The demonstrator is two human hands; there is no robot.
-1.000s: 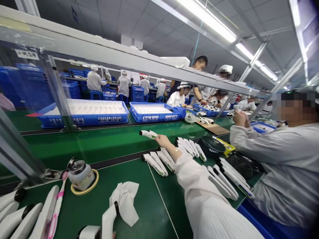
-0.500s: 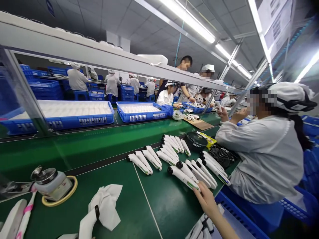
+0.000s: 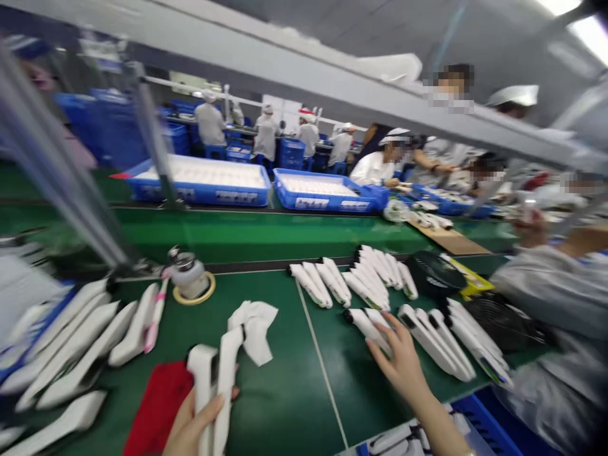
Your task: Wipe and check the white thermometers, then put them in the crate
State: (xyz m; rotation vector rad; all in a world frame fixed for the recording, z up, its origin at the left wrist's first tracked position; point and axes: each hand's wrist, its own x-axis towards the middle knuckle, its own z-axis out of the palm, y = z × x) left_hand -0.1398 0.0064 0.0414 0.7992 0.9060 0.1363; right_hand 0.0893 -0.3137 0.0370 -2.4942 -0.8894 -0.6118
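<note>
In the lower middle of the head view, my left hand (image 3: 192, 421) is closed around two white handheld devices (image 3: 226, 380), angled pieces with dark ends, side by side. A crumpled white cloth (image 3: 256, 332) lies just beyond their tips. A red cloth (image 3: 159, 408) is beside that hand. To the right, my right hand (image 3: 403, 362) has its fingers spread over a pair of similar white devices (image 3: 363, 324) on the green table; whether the fingertips press on them is blurred. More white devices (image 3: 430, 342) lie in a row to its right, others (image 3: 313, 285) behind.
Several white devices (image 3: 71, 342) lie at left near a pink-and-white brush (image 3: 156, 316). A pump bottle (image 3: 190, 275) stands in a yellow ring. Blue trays (image 3: 327, 196) line the far side below a metal shelf. At right sits a co-worker in a pale coat (image 3: 536, 297).
The view has swung left, so the left-hand devices and red cloth now show. My left hand has come into view holding two devices. My right hand now lies over the pair with fingers spread.
</note>
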